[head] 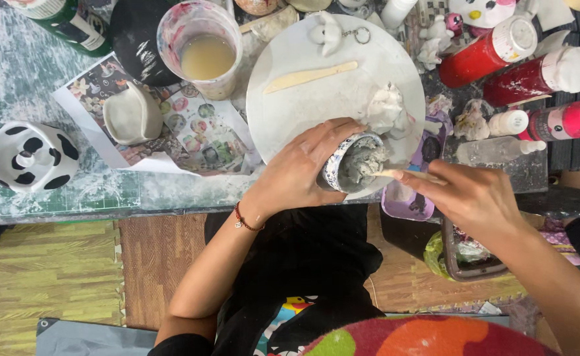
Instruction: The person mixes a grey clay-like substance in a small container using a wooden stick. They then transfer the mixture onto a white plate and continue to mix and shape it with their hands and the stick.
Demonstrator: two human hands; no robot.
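Note:
My left hand grips a small patterned cup filled with grey clay, held over the near edge of a round white board. My right hand holds a thin wooden stick whose tip pokes into the clay in the cup. A lump of white clay lies on the board just beyond the cup, and a flat wooden modelling tool rests across the board's middle.
A plastic cup of cloudy water stands left of the board. A white clay piece lies on printed paper, and a black-and-white spotted ceramic holder sits at far left. Red and pink paint bottles lie at the right. A purple tray hangs at the table edge.

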